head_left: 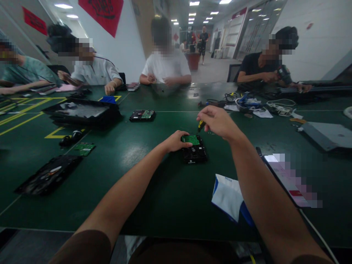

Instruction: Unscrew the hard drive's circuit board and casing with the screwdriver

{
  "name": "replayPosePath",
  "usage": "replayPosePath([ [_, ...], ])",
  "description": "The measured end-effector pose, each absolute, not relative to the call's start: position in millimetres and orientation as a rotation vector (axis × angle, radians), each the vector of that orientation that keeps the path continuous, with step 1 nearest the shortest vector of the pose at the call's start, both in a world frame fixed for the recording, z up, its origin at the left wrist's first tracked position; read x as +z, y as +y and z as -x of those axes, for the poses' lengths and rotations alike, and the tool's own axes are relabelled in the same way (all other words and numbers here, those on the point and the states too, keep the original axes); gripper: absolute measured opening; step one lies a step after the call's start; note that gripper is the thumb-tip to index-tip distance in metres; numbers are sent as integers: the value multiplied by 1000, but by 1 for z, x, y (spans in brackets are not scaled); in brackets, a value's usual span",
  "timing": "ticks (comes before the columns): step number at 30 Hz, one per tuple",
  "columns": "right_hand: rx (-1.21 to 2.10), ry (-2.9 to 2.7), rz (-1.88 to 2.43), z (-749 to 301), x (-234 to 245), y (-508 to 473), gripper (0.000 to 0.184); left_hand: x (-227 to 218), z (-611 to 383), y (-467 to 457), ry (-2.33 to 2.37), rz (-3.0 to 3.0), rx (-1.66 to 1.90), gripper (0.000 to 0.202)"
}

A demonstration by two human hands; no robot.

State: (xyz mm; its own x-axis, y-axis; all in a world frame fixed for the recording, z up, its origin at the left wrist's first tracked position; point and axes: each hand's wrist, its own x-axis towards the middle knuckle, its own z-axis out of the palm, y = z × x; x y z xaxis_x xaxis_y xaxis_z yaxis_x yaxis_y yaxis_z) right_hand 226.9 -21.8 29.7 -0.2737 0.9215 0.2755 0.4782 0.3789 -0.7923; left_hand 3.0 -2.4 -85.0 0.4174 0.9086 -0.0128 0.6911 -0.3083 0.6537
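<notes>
A black hard drive (194,156) lies on the green table with its green circuit board (191,139) facing up. My left hand (175,141) grips its left edge, the thumb reaching across the drive beside the board. Above the drive's far right corner, my right hand (218,121) is closed on a screwdriver with a yellow and black handle (201,125). The tool points down toward the drive; whether its tip touches cannot be made out. A few tiny bright bits, perhaps screws (211,133), lie just right of the drive.
Another hard drive (142,115) lies farther back. To the left are a black tray (82,112), a loose circuit board (84,148) and a black casing (49,174). A white-and-blue packet (227,196), a phone (288,179) and cables (247,102) are rightward. Several people sit opposite.
</notes>
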Motion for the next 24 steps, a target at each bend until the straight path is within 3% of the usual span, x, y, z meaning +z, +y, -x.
replayPosePath([
  [6, 822, -1923, 1179, -226, 29, -22, 35, -83, -3, -3, 1334, -2120, 488, 76],
  [11, 919, -1915, 1161, -226, 31, -23, 31, -81, -3, -4, 1340, -2105, 474, 77],
  [17, 694, -1917, 1244, -229, 31, -20, 24, -80, -3, -5, 1365, -2090, 451, 76],
  [24, 854, -1862, 1148, -226, 29, -20, 26, -85, -2, -3, 1345, -2104, 473, 77],
])
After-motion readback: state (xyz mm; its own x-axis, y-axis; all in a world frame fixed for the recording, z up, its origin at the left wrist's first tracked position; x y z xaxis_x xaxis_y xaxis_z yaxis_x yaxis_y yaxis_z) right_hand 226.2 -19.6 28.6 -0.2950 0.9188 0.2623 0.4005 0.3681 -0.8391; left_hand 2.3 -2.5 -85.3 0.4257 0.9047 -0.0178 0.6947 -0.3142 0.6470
